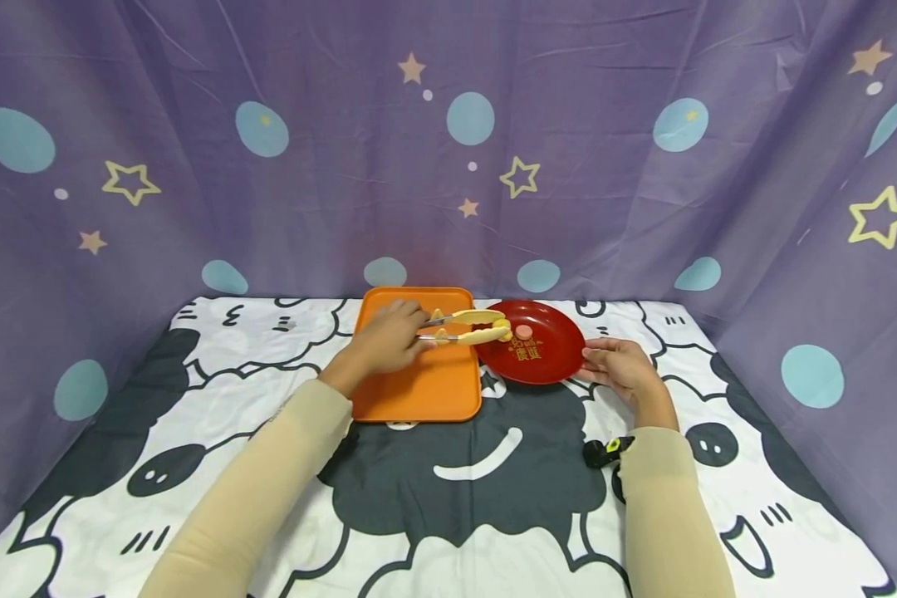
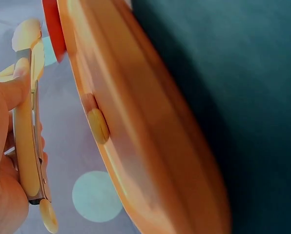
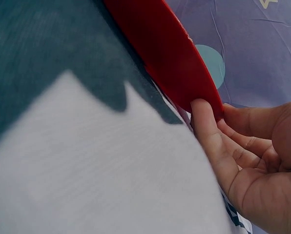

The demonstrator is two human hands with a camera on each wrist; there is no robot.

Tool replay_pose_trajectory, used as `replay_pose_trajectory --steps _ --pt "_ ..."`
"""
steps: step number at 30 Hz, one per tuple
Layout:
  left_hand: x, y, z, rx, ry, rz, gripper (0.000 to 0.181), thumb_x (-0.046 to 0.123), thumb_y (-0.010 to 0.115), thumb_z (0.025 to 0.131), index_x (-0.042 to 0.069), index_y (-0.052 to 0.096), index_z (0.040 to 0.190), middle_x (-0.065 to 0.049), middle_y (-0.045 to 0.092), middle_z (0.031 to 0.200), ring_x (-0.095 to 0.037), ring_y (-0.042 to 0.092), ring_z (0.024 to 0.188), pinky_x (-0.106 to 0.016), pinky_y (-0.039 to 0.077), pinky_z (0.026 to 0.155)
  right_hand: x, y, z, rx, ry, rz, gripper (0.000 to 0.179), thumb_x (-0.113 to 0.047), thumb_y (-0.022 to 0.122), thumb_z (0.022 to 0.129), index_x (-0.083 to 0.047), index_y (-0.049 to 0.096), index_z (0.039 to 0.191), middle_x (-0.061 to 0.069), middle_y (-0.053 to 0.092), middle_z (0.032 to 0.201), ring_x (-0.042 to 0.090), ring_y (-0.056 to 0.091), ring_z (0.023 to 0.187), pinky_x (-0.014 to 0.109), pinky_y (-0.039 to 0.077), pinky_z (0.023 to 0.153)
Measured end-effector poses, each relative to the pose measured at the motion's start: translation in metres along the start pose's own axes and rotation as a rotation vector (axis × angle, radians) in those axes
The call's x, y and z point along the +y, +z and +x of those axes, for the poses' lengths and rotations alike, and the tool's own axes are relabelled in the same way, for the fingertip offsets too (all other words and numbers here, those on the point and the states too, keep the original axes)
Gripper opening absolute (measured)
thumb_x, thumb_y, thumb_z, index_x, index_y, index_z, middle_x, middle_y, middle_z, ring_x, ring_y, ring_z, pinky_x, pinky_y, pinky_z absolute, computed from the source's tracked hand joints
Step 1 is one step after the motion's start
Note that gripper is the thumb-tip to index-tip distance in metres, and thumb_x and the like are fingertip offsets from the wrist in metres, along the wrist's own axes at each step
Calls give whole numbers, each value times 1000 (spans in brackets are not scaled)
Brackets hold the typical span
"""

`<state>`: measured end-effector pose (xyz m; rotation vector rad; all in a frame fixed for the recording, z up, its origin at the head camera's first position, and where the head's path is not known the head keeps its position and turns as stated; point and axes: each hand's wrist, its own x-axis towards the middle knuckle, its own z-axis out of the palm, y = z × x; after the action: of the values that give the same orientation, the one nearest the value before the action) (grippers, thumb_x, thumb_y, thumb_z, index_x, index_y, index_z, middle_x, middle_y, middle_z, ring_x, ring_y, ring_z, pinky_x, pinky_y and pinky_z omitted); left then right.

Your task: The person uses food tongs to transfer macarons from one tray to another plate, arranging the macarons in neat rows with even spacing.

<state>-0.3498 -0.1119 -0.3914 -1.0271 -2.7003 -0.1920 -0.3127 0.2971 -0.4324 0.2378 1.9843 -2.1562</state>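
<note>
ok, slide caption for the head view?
Left hand holds tongs with tips over a red plate beside an orange tray; right hand grips the plate.

Gold characters (image 1: 526,352), apparently Chinese, stand in the middle of the red plate (image 1: 561,336), arranged in roughly two rows, with a small mark at either side; at this size they are too small and blurred to read with certainty. A yellow-green mark (image 1: 614,445) shows on the black object (image 1: 594,454) beside the right sleeve (image 1: 665,490), too small to tell whether it is lettering.
</note>
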Motion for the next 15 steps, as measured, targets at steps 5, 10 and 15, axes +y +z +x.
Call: replay_pose_trajectory --steps 5,10,15 --pt "7 3 10 -27 -9 3 47 38 67 99 2 64 129 -11 60 116 -31 52 105 -47 44 91 1 -1 1 5 1 -7 43 2 56 102 15 42 141 8 69 96 18 73 82 37 59 82" --pt "13 5 18 -46 -15 -6 47 38 66 100 2 64 130 -11 59 118 -30 50 105 -45 43 92 1 0 2 3 -7 -4 42 3 56 102 15 42 140 7 69 94 17 72 81 36 59 81" --pt "19 8 25 -48 -9 -20 46 37 67 99 1 65 129 -10 58 116 -29 49 102 -44 43 88 1 -1 1 8 -6 -2 42 3 55 102 15 42 140 6 69 92 17 71 80 35 59 80"
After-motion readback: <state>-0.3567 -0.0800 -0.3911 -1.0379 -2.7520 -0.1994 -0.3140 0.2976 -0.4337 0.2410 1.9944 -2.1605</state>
